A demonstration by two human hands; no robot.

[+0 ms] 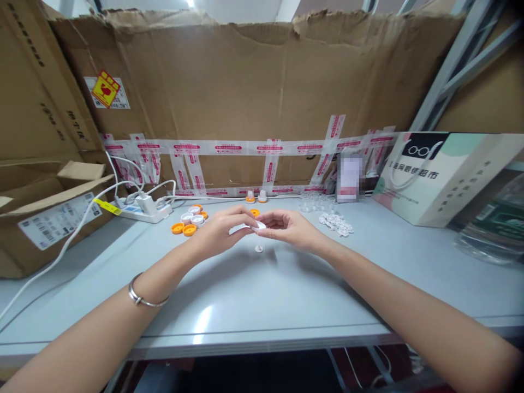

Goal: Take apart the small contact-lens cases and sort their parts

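Both hands meet over the middle of the table, pinching a small white plastic piece (pixel 258 225) between them. My left hand (pixel 224 232) grips its left side, and my right hand (pixel 291 229) has thumb and fingers closed on its right side. The fingers cover part of the piece. Just below them a small white part with a stem (pixel 258 249) stands on the table. Behind the fingers lies an orange ring-shaped cap (pixel 254 213). Left of my left hand are several orange caps (pixel 189 230) and white caps (pixel 186 218).
Two orange-and-white capped pieces (pixel 262 196) stand at the back. Clear plastic cups (pixel 317 202) and a heap of white parts (pixel 336 224) lie to the right. A power strip (pixel 151 210), open carton (pixel 53 218), printed box (pixel 434 180) and water bottle (pixel 495 218) flank the table (pixel 245 305).
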